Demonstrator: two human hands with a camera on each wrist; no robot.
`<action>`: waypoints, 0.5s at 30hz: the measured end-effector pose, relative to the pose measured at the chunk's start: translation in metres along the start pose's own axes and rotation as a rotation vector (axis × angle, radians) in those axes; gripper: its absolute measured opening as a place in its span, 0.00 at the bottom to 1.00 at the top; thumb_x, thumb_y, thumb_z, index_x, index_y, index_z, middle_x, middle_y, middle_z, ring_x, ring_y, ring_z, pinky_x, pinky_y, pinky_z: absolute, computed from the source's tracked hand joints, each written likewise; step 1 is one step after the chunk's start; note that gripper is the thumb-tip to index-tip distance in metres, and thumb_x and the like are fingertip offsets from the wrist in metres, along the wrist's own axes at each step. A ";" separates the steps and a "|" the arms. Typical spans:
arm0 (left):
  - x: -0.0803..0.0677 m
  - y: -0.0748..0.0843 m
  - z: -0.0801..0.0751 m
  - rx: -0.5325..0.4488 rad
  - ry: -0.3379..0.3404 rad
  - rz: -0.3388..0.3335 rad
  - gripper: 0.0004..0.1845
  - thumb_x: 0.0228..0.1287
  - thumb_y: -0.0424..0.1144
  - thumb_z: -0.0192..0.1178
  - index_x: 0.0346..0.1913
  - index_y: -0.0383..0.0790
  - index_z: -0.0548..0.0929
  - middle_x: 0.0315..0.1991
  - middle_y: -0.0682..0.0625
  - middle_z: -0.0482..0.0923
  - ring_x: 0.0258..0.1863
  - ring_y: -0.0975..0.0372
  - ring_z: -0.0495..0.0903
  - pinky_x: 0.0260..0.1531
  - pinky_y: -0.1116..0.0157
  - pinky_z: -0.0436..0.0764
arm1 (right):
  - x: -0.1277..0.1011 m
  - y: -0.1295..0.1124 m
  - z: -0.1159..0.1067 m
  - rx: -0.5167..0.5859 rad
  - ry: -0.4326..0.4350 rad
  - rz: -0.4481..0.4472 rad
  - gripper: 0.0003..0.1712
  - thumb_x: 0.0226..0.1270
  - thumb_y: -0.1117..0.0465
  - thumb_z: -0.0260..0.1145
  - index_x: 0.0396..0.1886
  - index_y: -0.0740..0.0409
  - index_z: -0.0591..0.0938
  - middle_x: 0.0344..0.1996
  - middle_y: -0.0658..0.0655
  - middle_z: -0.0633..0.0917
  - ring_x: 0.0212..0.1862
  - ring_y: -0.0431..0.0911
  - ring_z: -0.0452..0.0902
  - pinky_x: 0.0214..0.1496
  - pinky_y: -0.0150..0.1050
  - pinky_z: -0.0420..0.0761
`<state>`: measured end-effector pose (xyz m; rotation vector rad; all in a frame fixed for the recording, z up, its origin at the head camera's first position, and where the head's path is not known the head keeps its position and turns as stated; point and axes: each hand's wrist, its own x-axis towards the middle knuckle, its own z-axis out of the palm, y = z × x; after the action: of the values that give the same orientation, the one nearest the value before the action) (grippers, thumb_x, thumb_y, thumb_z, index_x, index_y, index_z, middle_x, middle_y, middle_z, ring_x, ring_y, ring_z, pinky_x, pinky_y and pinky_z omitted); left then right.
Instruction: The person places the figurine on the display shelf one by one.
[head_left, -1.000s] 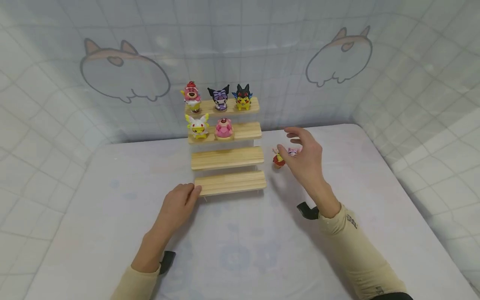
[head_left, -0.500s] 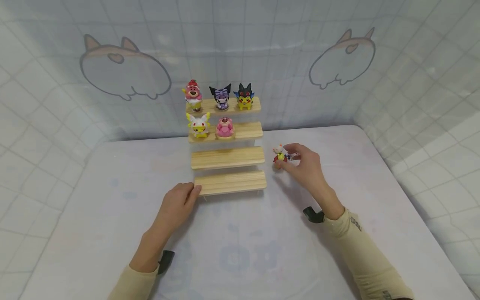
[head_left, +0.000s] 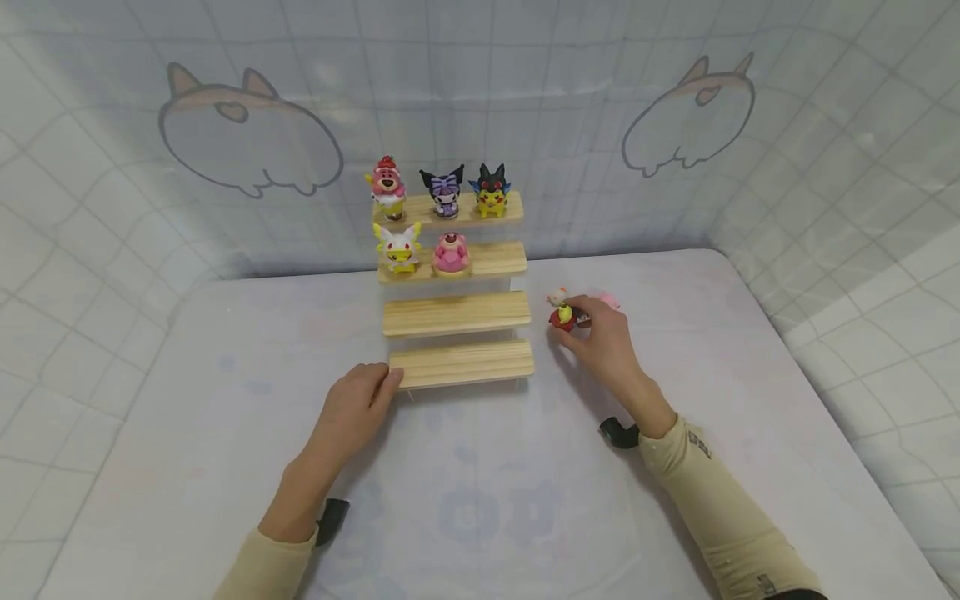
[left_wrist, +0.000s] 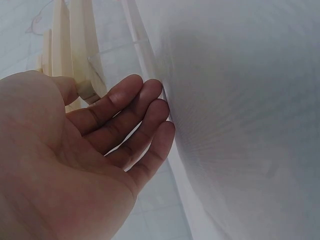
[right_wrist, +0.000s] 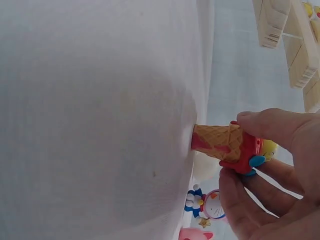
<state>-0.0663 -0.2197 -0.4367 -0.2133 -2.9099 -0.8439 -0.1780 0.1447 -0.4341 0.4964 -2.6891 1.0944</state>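
Observation:
My right hand [head_left: 603, 337] pinches an ice-cream-cone figurine [right_wrist: 215, 141] between thumb and fingers. It has a waffle cone, a red top with blue bits and a yellow part above; the cone's base is right at the table cloth. Just beyond are a white cat figurine [right_wrist: 212, 204] in blue and a pink figurine [head_left: 609, 300], partly hidden by the hand. My left hand [head_left: 362, 408] holds the left end of the lowest board of a four-step wooden display stand [head_left: 461, 364], thumb on top; in the left wrist view the board's end [left_wrist: 90, 91] shows between thumb and index finger.
Three figurines stand on the top step, among them a purple-and-black one [head_left: 446, 193]. On the second step are a white-eared yellow figurine [head_left: 400, 250] and a pink bear figurine [head_left: 452, 254]. A tiled-pattern cloth wall [head_left: 570, 125] rises behind the table.
My right hand has lowered onto the ice-cream-cone figurine, and its fingers have closed around it. The left hand has stayed at the stand's lowest board.

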 end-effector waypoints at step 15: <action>0.001 0.002 -0.003 -0.005 -0.008 0.000 0.21 0.84 0.43 0.53 0.26 0.42 0.71 0.21 0.51 0.64 0.27 0.58 0.65 0.31 0.61 0.66 | 0.009 -0.030 -0.034 -0.020 0.230 -0.115 0.24 0.59 0.61 0.83 0.52 0.66 0.86 0.40 0.62 0.90 0.41 0.55 0.88 0.41 0.53 0.88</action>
<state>-0.0669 -0.2193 -0.4330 -0.2176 -2.9160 -0.8525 -0.1732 0.1461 -0.3880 0.4825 -2.4392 1.0245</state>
